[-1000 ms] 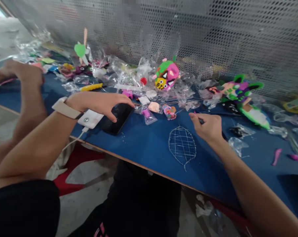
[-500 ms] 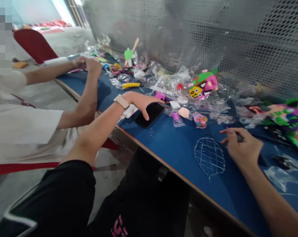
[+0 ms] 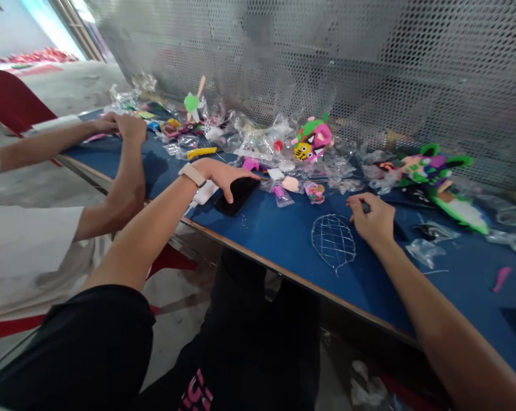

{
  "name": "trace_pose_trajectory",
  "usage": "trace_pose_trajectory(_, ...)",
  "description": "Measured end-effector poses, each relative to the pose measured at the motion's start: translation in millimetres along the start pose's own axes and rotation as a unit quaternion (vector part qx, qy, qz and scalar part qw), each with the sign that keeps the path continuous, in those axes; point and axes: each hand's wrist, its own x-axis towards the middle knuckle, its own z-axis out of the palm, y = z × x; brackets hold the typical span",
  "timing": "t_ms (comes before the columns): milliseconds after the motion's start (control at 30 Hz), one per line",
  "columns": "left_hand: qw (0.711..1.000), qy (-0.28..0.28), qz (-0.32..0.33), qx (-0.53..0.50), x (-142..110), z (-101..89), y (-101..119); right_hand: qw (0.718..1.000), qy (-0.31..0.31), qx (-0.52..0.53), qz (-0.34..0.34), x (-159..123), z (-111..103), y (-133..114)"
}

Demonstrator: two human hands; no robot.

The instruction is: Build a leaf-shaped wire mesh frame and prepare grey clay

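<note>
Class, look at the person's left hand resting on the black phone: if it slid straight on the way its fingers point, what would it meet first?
Probably the small clear plastic bag with a pink piece, just beyond the black phone under the left hand; depth is uncertain.

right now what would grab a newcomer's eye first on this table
The bright pink, green and yellow clay figure stands out at the back of the blue table, amid clear plastic bags. Nearer, a wire mesh leaf lies beside the right hand, while the left hand rests on a black phone.
</note>
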Motion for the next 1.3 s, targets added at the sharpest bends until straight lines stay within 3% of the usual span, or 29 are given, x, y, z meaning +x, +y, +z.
trace_pose_trajectory(333, 0.999, 0.041, -0.031, 0.005, -5.3, -10.5, -4.6, 1.000, 0.007, 0.005, -0.019, -1.9, -2.7, -2.9)
trace_pose_trajectory(600, 0.998, 0.042, -0.034, -0.028, -3.8, -0.4, -8.5, 1.000, 0.001, -0.008, 0.014, -4.5, -3.6, -10.9)
trace_pose_trajectory(833, 0.999, 0.035, 0.002, -0.007, -3.3, 1.4, -12.5, 0.999, 0.010, 0.017, 0.047, -4.0, -1.7, -10.4)
trace_pose_trajectory(1067, 0.999, 0.040, -0.001, -0.036, -5.0, 6.6, -25.2, 0.999, 0.013, 0.029, 0.038, -6.5, -1.8, -8.8)
trace_pose_trajectory(1300, 0.999, 0.042, 0.016, -0.025, -1.0, 11.3, -23.2, 0.998, 0.008, 0.007, 0.058, -6.9, -1.5, -11.1)
